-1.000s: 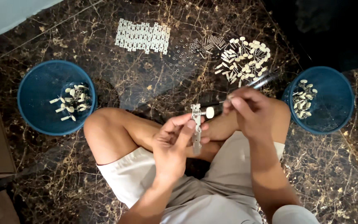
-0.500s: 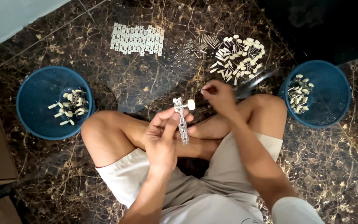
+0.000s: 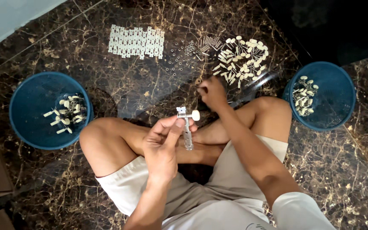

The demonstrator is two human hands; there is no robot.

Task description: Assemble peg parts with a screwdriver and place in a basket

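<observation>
Two blue baskets [image 3: 50,110] flank perhaps cream-knobbed pegs [image 3: 239,55] heaped ahead.

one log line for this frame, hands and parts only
left hand: holds metal strip with cream-knobbed peg | right hand: fingers pinched, low over floor by small metal bits | side: two blue baskets

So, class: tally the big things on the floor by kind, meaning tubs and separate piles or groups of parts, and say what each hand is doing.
Blue tubs: 2, one at left and one at right.
Loose groups of parts: 3, the white plates, the small washers and the cream-knobbed pegs.
Total: 5.
The left hand holds a metal strip with one peg; the right hand reaches toward the floor.
</observation>
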